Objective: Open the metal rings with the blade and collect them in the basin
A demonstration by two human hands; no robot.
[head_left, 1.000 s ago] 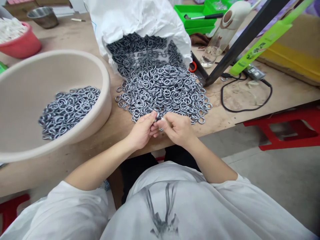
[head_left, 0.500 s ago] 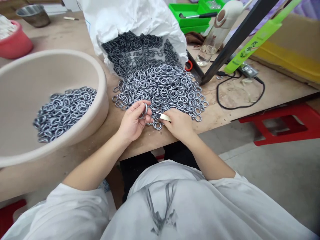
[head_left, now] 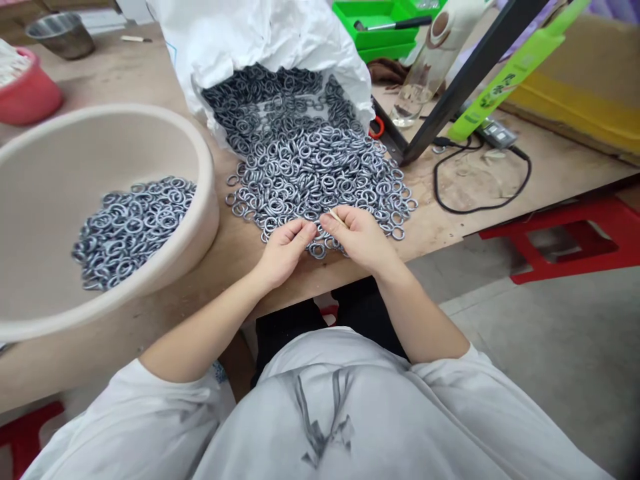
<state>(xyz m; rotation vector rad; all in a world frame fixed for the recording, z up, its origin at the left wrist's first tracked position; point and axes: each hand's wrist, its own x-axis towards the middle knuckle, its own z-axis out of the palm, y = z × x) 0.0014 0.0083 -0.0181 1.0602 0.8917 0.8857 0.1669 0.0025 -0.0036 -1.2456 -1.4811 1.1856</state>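
Note:
Over the near edge of a pile of grey rings (head_left: pixel 325 163), my two hands almost meet at the fingertips. My left hand (head_left: pixel 285 253) is closed, thumb pressed on the bent forefinger. The grey ring seen in it half a second earlier is now hidden by the fingers. My right hand (head_left: pixel 363 240) is wrapped round a small tool with a cream handle (head_left: pixel 339 217); its dark end cannot be made out now. Loose rings lie just below and around the fingers. To the left, a large beige basin (head_left: pixel 207 180) holds many more rings.
The pile spills from a white sack (head_left: pixel 270 33) behind it. On the right stand a dark metal post (head_left: pixel 465 87), a clear bottle (head_left: pixel 413 100) and a looped black cable (head_left: pixel 480 210). Green trays (head_left: pixel 385 50), a red bowl (head_left: pixel 35 93) and a metal bowl (head_left: pixel 63 40) are farther back.
My left hand has turned over and its fingers have closed, covering the ring. The tool in my right hand has swung round, hiding its dark end. The hands are closer together.

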